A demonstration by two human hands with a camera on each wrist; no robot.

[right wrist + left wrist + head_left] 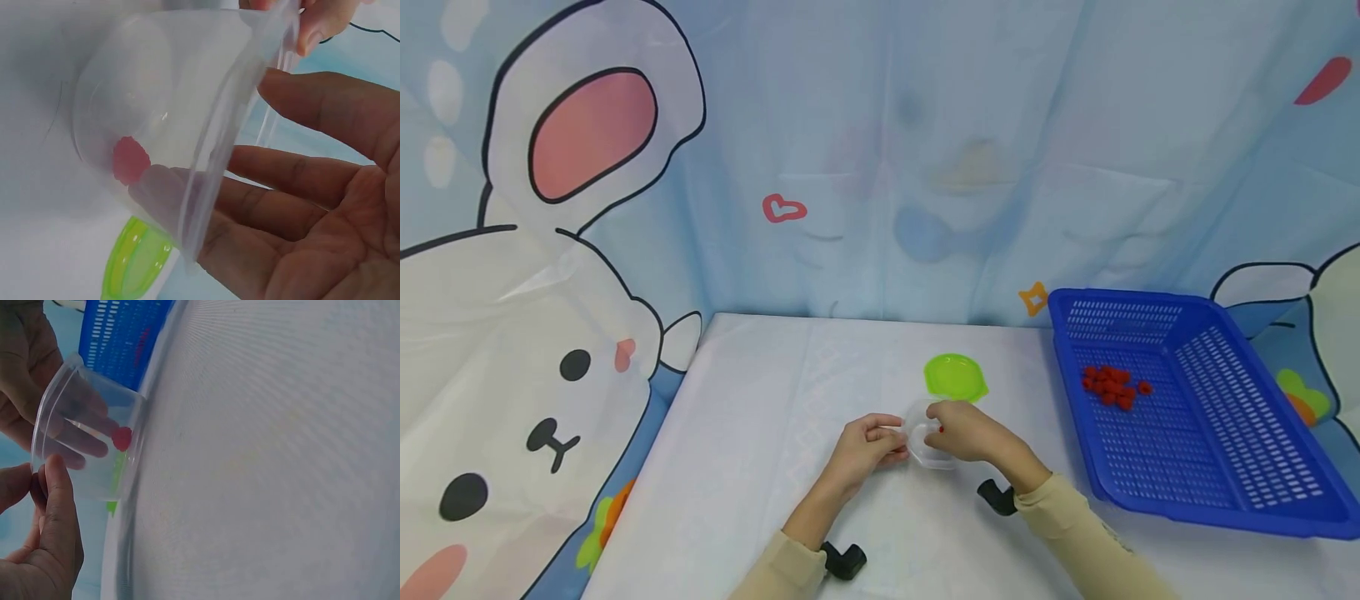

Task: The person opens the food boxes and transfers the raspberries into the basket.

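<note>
A clear plastic cup (pixel 919 454) stands on the white table between both hands. My left hand (pixel 867 446) pinches its rim, fingertips on the near side in the left wrist view. Over the rim from the right, my right hand (pixel 967 429) reaches in with loosely extended fingers. A small red bumpy piece (pixel 130 160), like a raspberry, lies low inside the cup, one right fingertip right at it. The right thumb is apart from the piece, up by the rim. Just behind the cup lies a bright green lid (pixel 956 377).
To the right stands a blue slatted basket (pixel 1187 450) holding a cluster of similar red pieces (pixel 1108 386). Black wrist mounts (pixel 996 497) sit at both sleeves. A printed cloth backdrop (pixel 880 167) hangs along the table's far edge (pixel 850 318).
</note>
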